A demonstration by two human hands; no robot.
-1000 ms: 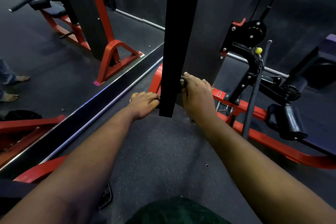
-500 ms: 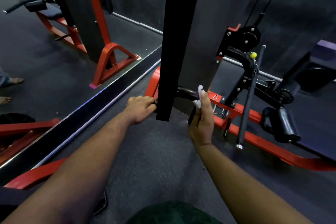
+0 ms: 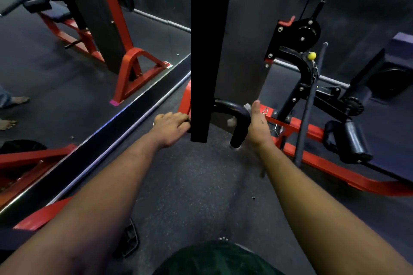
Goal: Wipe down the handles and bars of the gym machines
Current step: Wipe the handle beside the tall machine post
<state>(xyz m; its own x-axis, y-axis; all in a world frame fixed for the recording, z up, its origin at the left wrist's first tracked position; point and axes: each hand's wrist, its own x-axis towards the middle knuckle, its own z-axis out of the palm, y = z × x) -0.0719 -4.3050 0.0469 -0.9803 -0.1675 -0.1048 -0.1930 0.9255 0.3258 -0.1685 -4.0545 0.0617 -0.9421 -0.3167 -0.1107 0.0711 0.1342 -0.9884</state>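
A curved black bar handle (image 3: pixel 240 123) hangs at floor level behind a black vertical post (image 3: pixel 206 51). My right hand (image 3: pixel 259 125) grips its bent right end with a white cloth (image 3: pixel 232 121) wrapped between palm and bar; bits of cloth show above and below the fingers. My left hand (image 3: pixel 172 127) grips the bar's left end, whose tip is hidden behind the post.
A red machine frame (image 3: pixel 335 163) with a black pulley (image 3: pixel 299 35), cables and padded rollers (image 3: pixel 353 140) stands to the right. A thin dark bar (image 3: pixel 308 107) leans there. A mirror wall (image 3: pixel 67 62) runs along the left. Dark rubber floor (image 3: pixel 201 185) lies below.
My right hand slid from the top of the bar's middle out to its bent right end, cloth in it. The left hand stayed on the left end.
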